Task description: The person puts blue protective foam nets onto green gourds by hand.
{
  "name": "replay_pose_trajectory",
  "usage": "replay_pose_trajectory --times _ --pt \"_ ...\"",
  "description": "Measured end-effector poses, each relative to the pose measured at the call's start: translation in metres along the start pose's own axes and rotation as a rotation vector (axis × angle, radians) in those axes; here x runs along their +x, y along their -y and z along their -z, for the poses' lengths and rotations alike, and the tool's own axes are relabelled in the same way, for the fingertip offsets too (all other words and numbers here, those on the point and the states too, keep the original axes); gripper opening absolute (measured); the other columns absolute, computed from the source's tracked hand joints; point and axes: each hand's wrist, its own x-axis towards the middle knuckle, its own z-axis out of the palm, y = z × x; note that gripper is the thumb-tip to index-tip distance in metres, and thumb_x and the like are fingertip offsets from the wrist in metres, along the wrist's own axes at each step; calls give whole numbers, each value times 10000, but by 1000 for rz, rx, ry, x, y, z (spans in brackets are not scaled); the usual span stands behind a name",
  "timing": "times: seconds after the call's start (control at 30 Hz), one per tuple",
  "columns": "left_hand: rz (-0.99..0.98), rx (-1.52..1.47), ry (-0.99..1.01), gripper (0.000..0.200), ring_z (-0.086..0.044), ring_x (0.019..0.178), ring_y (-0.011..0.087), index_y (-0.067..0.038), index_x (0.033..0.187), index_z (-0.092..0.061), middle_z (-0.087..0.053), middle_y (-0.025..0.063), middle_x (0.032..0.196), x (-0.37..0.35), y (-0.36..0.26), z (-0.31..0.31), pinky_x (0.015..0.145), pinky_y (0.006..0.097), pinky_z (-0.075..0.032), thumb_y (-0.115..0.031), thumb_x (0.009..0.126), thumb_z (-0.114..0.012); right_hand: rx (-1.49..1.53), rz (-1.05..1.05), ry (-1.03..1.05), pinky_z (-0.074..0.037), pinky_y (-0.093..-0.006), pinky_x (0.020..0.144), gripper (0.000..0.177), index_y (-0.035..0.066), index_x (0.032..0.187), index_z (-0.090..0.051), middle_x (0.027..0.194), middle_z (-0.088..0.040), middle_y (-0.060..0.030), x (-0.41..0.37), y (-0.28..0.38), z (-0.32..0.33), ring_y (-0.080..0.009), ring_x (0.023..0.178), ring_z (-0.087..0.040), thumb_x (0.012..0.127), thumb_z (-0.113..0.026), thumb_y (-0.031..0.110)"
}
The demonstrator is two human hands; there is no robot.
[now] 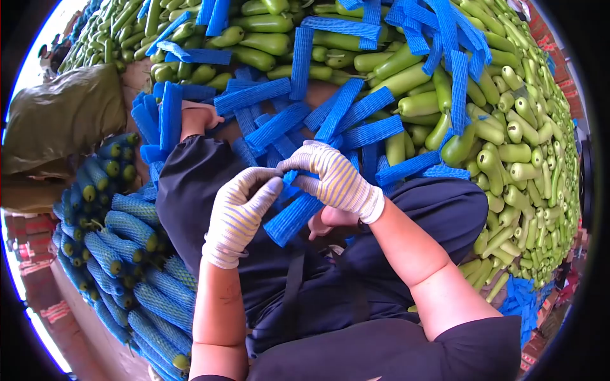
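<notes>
Dark shirt point(356, 355) occupies the bottom of the head view. Above the lap, the gloved left hand point(333, 178) grips the upper end of one blue net point(293, 219); the gloved right hand point(241, 209) pinches the same end between thumb and fingertips. The net's lower end hangs free, tilted toward the right forearm. Loose nets point(279, 127) lie beyond both hands. Bare gourds point(508, 159) are piled beyond and at right; netted gourds point(159, 298) lie at left.

On the floor point(86, 330), green gourds point(508, 152) are heaped at the far side and the right, sleeved gourds point(159, 317) are laid at the left, and blue net sleeves point(273, 130) are scattered between.
</notes>
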Motion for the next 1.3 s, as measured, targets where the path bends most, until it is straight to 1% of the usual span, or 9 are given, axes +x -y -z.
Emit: replay_pose_trajectory --times 0.2,0.73,0.8,0.83,0.87,0.93,1.07,1.2,1.3 --pt "-107 72 -205 111 -461 632 44 -9 901 -626 -548 -25 721 1 27 -44 594 203 -408 -94 959 -583 -190 -78 -191 -404 -485 1015 320 99 1081 -662 1009 -664 -119 -27 4 -7 -342 1017 -610 762 -688 113" --pt "-48 77 -89 134 -502 751 38 -13 1023 -604 -587 -17 867 9 47 -48 693 198 -428 -7 890 -618 -229 -103 -75 -384 -459 1055 343 73 1167 -642 1155 -634 -134 -42 -7 -5 -321 1120 -584 837 -669 161" --pt "-41 -11 -66 127 -536 786 52 -32 1037 -585 -587 -19 905 11 53 -47 728 200 -459 -31 914 -616 449 -305 -252 -347 -426 1093 573 14 1363 -486 1328 -531 -205 -44 -5 -22 -328 1267 -497 886 -673 272" --pt "-26 -226 -36 125 -552 797 60 -42 1026 -586 -592 -17 912 12 57 -48 741 210 -471 -55 911 -635 934 -544 -40 -311 -396 1116 823 -30 1477 -280 1447 -394 -254 -40 15 -3 -319 1360 -389 893 -681 389" --pt "-9 -443 -7 128 -569 808 68 -53 1014 -586 -597 -15 920 13 63 -50 754 220 -483 -79 909 -654 859 -514 -54 -309 -383 1116 901 -18 1496 -237 1444 -406 -235 -39 19 -8 -293 1348 -397 866 -711 418" --pt "86 -742 84 119 -586 856 85 -72 993 -594 -609 -5 924 14 71 -52 801 269 -501 -121 911 -665 434 -356 -104 -301 -371 1123 888 -21 1489 -265 1441 -418 -212 -41 26 -10 -283 1334 -409 862 -715 416" --pt "142 -809 7 47 -610 802 133 -91 903 -615 -681 53 998 9 60 -35 729 291 -507 -120 935 -634 1075 -503 -143 -488 -316 926 479 25 1342 -539 1178 -660 -142 -52 -23 -15 -184 1041 -641 885 -656 111" --pt "84 -369 -159 45 -596 820 130 -55 964 -617 -655 63 1004 7 51 -22 737 256 -492 -49 920 -625 284 -600 -146 -522 -360 805 296 87 1157 -665 994 -702 -172 -52 -19 -5 -265 887 -690 865 -622 108" --pt "-540 345 -301 118 -606 862 158 -5 940 -586 -631 99 1066 0 34 -64 796 276 -488 58 848 -625 -76 -455 -108 -516 -443 802 276 63 1044 -645 981 -678 -199 -42 -8 -23 -364 918 -658 844 -623 252"
